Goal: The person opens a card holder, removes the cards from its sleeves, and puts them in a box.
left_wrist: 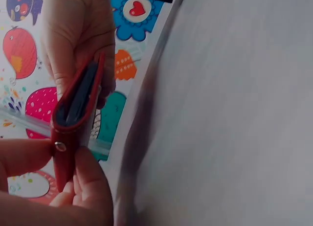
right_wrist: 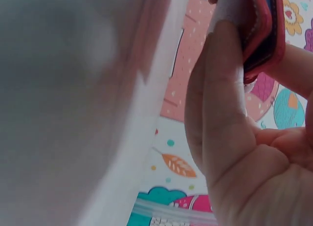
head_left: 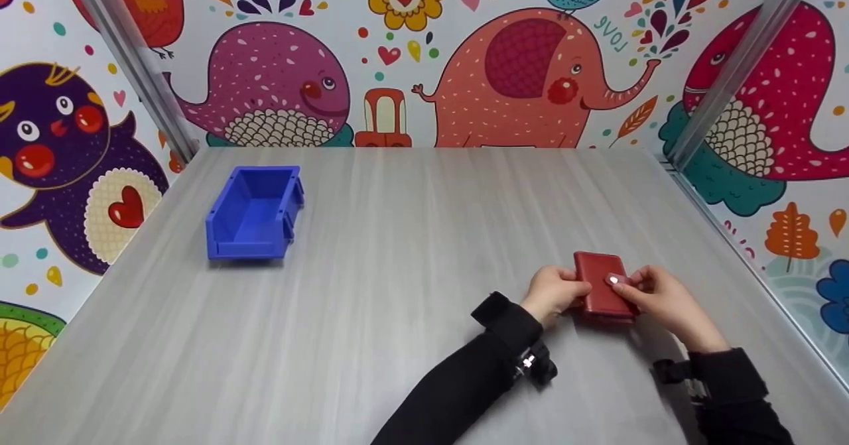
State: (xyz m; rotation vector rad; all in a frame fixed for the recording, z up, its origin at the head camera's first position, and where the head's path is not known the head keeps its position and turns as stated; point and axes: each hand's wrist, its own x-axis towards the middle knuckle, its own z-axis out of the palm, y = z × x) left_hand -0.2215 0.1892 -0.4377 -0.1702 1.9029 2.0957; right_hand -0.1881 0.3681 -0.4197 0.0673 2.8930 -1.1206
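Both hands hold a small red leather wallet [head_left: 600, 286] over the right side of the table. My left hand [head_left: 556, 292] grips its left edge, thumb on the front cover and fingers underneath. On the opposite edge, my right hand [head_left: 666, 302] pinches the wallet, its thumb by the closure tab. In the left wrist view the wallet [left_wrist: 66, 152] is seen end-on, a dark inside showing between its covers. From the right wrist, long fingers [right_wrist: 225, 89] lie along the back of the wallet [right_wrist: 266, 35].
A blue plastic bin [head_left: 255, 216] stands at the back left of the grey table [head_left: 398, 299]. Walls with cartoon animals [head_left: 517, 80] enclose the back and sides, with metal posts [head_left: 736, 67] at the corners.
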